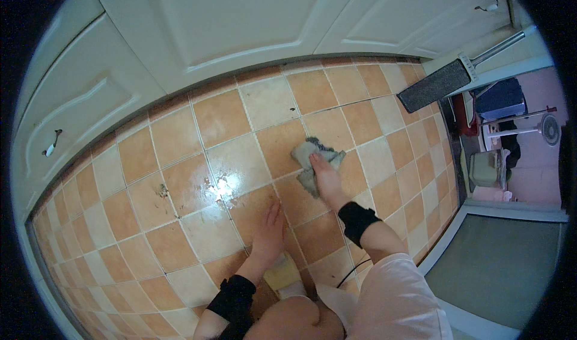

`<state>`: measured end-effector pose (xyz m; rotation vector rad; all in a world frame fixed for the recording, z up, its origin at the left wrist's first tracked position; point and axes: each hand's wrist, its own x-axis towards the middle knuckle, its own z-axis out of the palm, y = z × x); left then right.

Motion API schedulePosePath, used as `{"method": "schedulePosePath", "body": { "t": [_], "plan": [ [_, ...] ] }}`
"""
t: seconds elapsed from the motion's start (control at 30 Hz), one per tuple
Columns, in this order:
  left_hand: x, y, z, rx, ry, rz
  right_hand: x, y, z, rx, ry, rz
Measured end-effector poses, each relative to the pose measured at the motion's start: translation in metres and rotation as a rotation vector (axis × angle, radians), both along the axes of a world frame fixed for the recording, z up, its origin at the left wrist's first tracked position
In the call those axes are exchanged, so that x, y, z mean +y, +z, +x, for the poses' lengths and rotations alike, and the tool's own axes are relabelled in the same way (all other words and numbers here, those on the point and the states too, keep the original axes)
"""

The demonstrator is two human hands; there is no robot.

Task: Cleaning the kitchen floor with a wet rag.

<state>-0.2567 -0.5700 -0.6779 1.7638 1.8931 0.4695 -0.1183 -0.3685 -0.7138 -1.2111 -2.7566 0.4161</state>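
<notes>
My right hand (pixel 328 180) presses a crumpled grey-green cloth (pixel 311 157) onto the tiled floor (pixel 266 153); the cloth has a dark, frayed-looking patch along its far edge. To its lower left, my left hand (pixel 269 234) is flat with the fingers stretched out and nothing in it. It is low over the orange and cream tiles, and whether the palm touches them I cannot tell. Both wrists wear black bands. Left of the cloth the tiles shine with a bright reflection. A dark smudge of dirt (pixel 162 190) lies further left, and a small dark speck (pixel 292 109) lies beyond the cloth.
Pale panelled cabinet doors (pixel 216 20) border the far side. A flat mop (pixel 435 85) with a dark grey head leans at the upper right. Beyond the doorway stand a white fan (pixel 549 130) and a lidded bin (pixel 484 169). A frosted-panel door (pixel 491 268) is at lower right.
</notes>
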Motion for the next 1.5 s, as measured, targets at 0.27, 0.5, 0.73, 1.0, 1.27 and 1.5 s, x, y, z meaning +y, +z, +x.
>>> {"method": "schedulePosePath", "body": {
  "t": [0.27,0.5,0.73,1.0,1.27,1.5],
  "plan": [
    [0.01,-0.012,-0.014,0.128,-0.07,-0.008,-0.032,-0.002,0.029,-0.015,0.152,-0.153],
    [0.034,0.01,-0.031,0.173,-0.065,-0.068,0.028,0.0,-0.013,0.334,-0.256,-0.353],
    [0.037,0.015,-0.037,0.088,-0.117,-0.147,-0.028,0.011,0.03,0.082,0.168,-0.219],
    [0.054,0.002,-0.013,0.068,-0.197,-0.023,-0.003,-0.016,0.011,0.273,-0.329,-0.105],
    [0.048,-0.005,0.007,-0.052,-0.147,0.039,-0.013,0.01,0.037,0.11,-0.149,-0.003],
    [0.059,-0.009,-0.002,0.03,-0.117,0.078,-0.022,0.0,0.009,0.14,-0.094,-0.107]
  ]
}}
